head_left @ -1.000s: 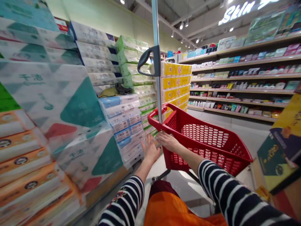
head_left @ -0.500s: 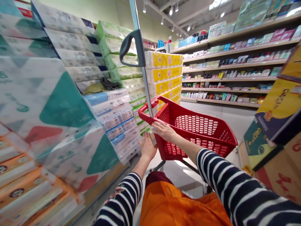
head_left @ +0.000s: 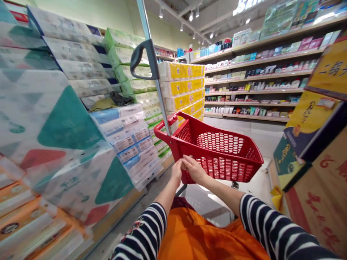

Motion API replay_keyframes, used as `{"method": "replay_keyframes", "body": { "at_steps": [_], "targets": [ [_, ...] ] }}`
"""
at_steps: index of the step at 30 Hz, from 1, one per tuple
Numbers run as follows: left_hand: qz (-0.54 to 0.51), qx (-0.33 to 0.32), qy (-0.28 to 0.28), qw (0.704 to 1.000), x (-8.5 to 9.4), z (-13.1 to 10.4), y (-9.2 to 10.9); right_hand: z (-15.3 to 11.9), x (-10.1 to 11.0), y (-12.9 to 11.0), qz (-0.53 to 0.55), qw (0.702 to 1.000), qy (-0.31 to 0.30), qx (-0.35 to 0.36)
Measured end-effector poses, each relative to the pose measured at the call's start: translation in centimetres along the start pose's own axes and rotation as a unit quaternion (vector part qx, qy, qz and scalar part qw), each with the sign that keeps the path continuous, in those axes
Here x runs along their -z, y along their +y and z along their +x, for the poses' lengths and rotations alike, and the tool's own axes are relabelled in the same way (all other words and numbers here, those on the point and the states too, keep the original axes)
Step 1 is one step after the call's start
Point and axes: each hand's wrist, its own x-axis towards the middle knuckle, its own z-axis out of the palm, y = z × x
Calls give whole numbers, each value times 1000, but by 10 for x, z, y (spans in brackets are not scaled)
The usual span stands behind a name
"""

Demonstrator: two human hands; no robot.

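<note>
My left hand (head_left: 176, 172) and my right hand (head_left: 193, 169) meet just in front of the near corner of a red shopping basket cart (head_left: 219, 164). Both have their fingers curled in, and the fingertips touch. Anything between them is too small or hidden to make out. Above them, a metal pole with a grey loop handle (head_left: 153, 59) rises from the cart's red rim. Inside the basket, the visible part holds no goods.
Stacked tissue packs (head_left: 132, 141) line the left side, with a dark and olive cloth (head_left: 108, 102) lying on one stack. Yellow-and-white packs (head_left: 184, 88) stand behind the cart. Cartons (head_left: 306, 133) are piled at the right. Shelves of small products (head_left: 260, 86) fill the back.
My right hand has come down off the basket's corner and curled its fingers. The left hand, spread before, has closed and moved right to meet it. The view has shifted slightly.
</note>
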Motion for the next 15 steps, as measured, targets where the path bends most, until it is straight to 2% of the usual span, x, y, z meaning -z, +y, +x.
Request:
{"method": "replay_keyframes", "body": {
  "at_steps": [3, 5, 10, 13, 15],
  "targets": [
    [-169, 78, -41, 982, -20, -8, 0, 1, 10, -8, -11, 997, 68, -48],
    [-217, 113, -62, 968, -24, -14, 0, -3, 17, -13, -25, 998, 55, -32],
    [-44, 181, -45, 981, -10, -21, -5, -14, 30, -10, -60, 994, -85, 42],
    [15, 174, -24, 984, 2, -19, -8, -8, 33, -2, -76, 986, -119, 90],
    [60, 157, 3, 986, 10, -14, -9, 7, 37, 2, -88, 980, -113, 140]
  ]
}}
